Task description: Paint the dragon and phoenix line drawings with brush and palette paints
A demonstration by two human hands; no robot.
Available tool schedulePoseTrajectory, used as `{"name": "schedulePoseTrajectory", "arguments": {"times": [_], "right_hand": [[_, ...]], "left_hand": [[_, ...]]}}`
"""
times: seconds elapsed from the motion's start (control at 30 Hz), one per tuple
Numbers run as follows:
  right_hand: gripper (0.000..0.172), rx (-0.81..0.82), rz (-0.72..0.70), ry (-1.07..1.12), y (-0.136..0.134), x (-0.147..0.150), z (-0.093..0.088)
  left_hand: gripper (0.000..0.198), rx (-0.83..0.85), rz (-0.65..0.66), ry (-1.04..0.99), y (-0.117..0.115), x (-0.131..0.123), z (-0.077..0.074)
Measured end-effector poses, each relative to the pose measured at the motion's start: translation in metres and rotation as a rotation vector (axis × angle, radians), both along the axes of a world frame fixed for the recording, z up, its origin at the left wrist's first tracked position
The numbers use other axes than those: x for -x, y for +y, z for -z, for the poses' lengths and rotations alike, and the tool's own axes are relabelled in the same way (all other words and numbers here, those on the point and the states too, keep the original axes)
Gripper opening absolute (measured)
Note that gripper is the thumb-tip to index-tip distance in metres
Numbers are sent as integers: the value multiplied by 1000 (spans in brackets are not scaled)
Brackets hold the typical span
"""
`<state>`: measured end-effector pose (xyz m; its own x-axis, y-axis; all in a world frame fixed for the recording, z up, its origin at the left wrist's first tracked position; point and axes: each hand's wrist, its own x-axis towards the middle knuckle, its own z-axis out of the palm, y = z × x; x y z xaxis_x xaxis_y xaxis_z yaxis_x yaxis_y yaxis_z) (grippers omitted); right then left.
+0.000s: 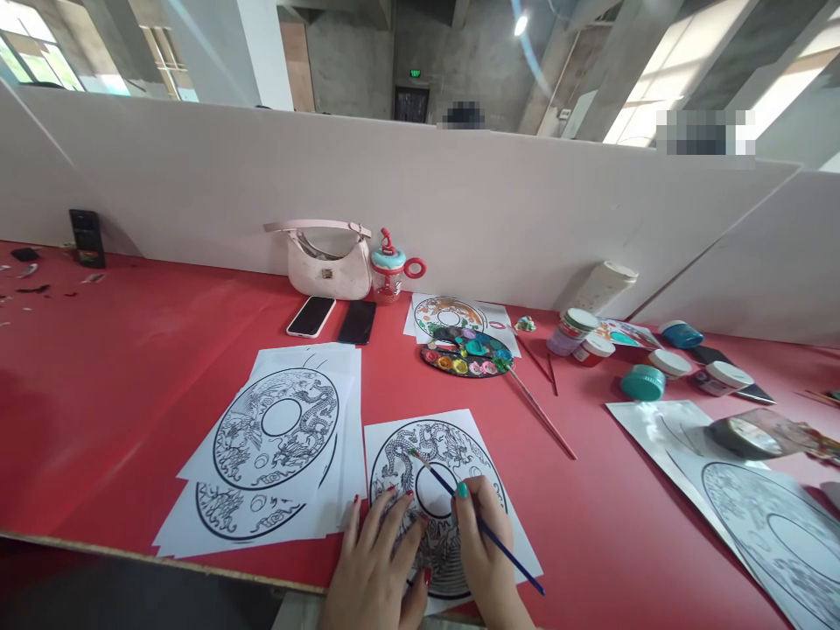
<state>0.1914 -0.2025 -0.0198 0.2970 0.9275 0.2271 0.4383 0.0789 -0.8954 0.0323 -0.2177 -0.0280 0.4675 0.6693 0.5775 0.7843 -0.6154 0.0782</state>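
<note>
My right hand (484, 534) is closed around a blue-handled paintbrush (508, 551). The brush tip, with some green on it, touches the upper left part of the ring design on a printed dragon sheet (482, 437). Spread across the lower left of that sheet lies my left hand (381, 556), fingers apart and pressing on the paper. Most of the ring is black line work on white. A black palette (459, 367) with several coloured paints sits beyond the sheet, and a second paintbrush (544, 416) leans on its right edge.
To the left is a stack of printed sheets (276, 516). Farther back stand two phones (311, 317), a pink handbag (334, 276) and a cup (387, 284). Paint jars (643, 383), a water container (748, 436) and another sheet (689, 455) occupy the right. A partition (492, 210) borders the red table.
</note>
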Motion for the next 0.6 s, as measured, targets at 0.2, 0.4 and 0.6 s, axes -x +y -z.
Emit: {"name": "schedulePoseTrajectory", "arguments": {"times": [0.2, 0.4, 0.6], "right_hand": [[36, -47, 15, -14, -1, -2, 3], [36, -15, 2, -4, -2, 0, 1], [35, -60, 9, -50, -1, -2, 1]], "left_hand": [[32, 10, 11, 2, 0, 1, -2], [32, 6, 5, 4, 0, 1, -1], [32, 9, -1, 23, 0, 1, -1]]}}
